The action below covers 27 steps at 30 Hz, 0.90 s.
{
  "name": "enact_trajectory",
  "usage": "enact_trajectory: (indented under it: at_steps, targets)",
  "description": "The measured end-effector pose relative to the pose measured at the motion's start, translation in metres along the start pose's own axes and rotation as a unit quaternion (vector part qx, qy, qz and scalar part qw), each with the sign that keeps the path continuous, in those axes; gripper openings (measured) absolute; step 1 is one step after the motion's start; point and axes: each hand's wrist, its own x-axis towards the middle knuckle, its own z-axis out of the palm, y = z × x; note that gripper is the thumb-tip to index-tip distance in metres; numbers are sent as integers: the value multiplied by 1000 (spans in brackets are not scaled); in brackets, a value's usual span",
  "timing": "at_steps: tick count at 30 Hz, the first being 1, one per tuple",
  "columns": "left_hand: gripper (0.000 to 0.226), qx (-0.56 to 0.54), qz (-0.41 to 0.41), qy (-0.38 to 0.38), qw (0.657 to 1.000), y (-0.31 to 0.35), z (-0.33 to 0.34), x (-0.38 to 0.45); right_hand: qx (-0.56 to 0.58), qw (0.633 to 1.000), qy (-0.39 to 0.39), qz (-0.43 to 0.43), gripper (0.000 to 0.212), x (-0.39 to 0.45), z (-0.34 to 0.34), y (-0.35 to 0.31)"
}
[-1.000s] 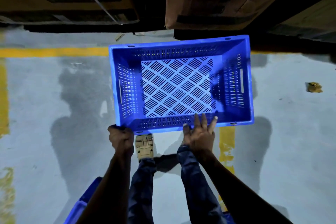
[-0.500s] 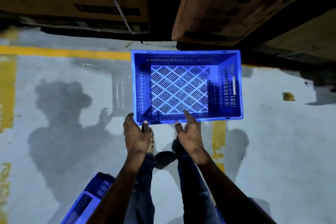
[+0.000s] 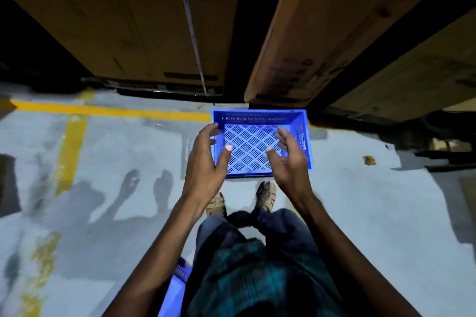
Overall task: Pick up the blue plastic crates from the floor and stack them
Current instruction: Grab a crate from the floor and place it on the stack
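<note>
A blue plastic crate (image 3: 257,117) with a lattice bottom sits upright on the grey floor just ahead of my feet. My left hand (image 3: 206,162) hovers above its left side, fingers spread and loosely curved, holding nothing. Over the crate's right side hangs my right hand (image 3: 289,162), palm turned inward and empty. Both hands are well above the crate and apart from it. A corner of another blue crate (image 3: 175,288) shows at the bottom, behind my left leg.
Tall cardboard boxes (image 3: 128,20) stand close behind the crate, a second box (image 3: 334,28) leaning at the right. Yellow floor lines (image 3: 103,110) run left of the crate. A small brown scrap (image 3: 369,160) lies on the floor to the right.
Both hands let go of the crate's near rim and rose above it as I straightened up. The crate now rests on the floor and looks smaller and farther away.
</note>
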Motion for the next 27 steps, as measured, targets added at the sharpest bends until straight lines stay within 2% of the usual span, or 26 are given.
enact_trajectory:
  at_steps: [5, 9, 13, 17, 20, 27]
  targets:
    - [43, 20, 46, 33, 998, 42, -36, -39, 12, 995, -39, -89, 53, -4, -28, -53]
    - [40, 19, 40, 110, 993, 55, -38, -74, 15, 984, -83, -156, 51, 1, -47, -67]
    - [35, -20, 8, 198, 980, 79, -16, -103, 5, 965, -159, -209, 51, 4, -65, -78]
    - [35, -33, 1, 282, 959, 116, 6, -119, -9, 932, -219, -290, 50, 4, -90, -109]
    - [36, -32, 5, 346, 938, 134, 7, -140, -27, 906, -236, -351, 48, -3, -96, -127]
    - [32, -34, -31, 473, 880, 122, 3, -235, -7, 851, -349, -393, 48, -76, -70, -132]
